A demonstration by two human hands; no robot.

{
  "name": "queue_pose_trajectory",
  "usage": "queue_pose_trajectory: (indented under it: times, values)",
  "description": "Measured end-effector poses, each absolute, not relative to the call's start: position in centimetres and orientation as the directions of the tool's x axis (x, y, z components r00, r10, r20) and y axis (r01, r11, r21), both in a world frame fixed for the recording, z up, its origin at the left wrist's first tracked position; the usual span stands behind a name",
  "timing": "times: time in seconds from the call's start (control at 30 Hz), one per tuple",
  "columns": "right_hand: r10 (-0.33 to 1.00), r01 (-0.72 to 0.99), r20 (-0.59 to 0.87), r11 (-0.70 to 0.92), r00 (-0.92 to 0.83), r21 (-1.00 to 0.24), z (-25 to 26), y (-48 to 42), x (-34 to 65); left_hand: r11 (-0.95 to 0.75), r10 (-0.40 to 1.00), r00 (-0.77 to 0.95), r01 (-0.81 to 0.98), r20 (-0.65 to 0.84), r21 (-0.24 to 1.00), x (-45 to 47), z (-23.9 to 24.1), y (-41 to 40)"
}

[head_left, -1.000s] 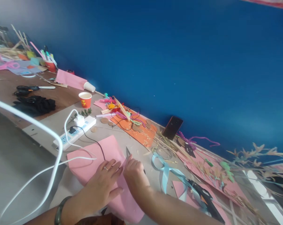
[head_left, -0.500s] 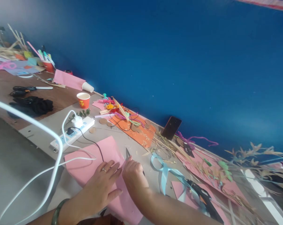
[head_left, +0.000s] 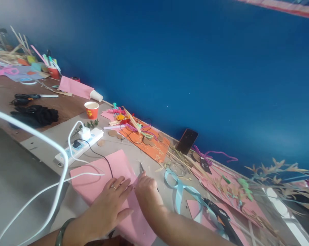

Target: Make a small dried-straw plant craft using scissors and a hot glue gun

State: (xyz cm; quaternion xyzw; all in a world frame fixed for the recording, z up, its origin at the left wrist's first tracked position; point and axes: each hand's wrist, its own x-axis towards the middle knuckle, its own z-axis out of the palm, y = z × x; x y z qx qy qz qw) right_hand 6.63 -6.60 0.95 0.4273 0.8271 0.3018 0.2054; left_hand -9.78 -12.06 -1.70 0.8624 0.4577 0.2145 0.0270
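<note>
The left hand (head_left: 108, 205) lies flat on the pink sheet (head_left: 134, 218), its fingers slightly parted and gripping nothing; the pink sheet is directly under it, at the near edge of the table. The right hand (head_left: 148, 191) sits at the right edge of the pink sheet, fingers curled tightly around a blade (head_left: 141, 167); the handle is mostly hidden, and contact between blade and sheet cannot be confirmed. Compared with half a second ago, the blade tip stands very slightly farther right of the pink sheet, while the left hand and the pink sheet keep position. This suggests that the left hand serves as the hold-down and the right hand as the working hand. To the right of the pink sheet lies a blue ribbon (head_left: 179, 193). Beyond its far left side is the power strip (head_left: 84, 146). Farther beyond it are the orange sheet (head_left: 154, 148), the cup (head_left: 92, 111), the tilted phone (head_left: 187, 141) and, last, the blue wall (head_left: 169, 68).
</note>
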Motion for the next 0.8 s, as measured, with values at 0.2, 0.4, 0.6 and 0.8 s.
queue_pose_trajectory:
  times: [0.2,0.4,0.6,0.8]
  values:
    - [0.827,0.627,-0.046,0.460,-0.561,0.629,0.96,-6.81,6.45,-0.575,0.808,0.496,0.780,0.318,0.246,-9.79,-1.82,-12.07]
    - [0.840,0.673,-0.039,0.460,-0.541,0.579,1.04,-6.52,6.30,-0.567,0.812,0.490,0.789,0.316,0.235,-9.76,-1.57,-12.14]
    - [0.841,0.658,-0.076,0.472,-0.535,0.587,1.18,-6.38,6.34,-0.571,0.812,0.499,0.787,0.302,0.233,-9.82,-1.51,-12.07]
    - [0.840,0.646,-0.063,0.461,-0.539,0.609,1.05,-6.67,6.40,-0.573,0.810,0.501,0.788,0.306,0.226,-9.83,-1.97,-12.13]
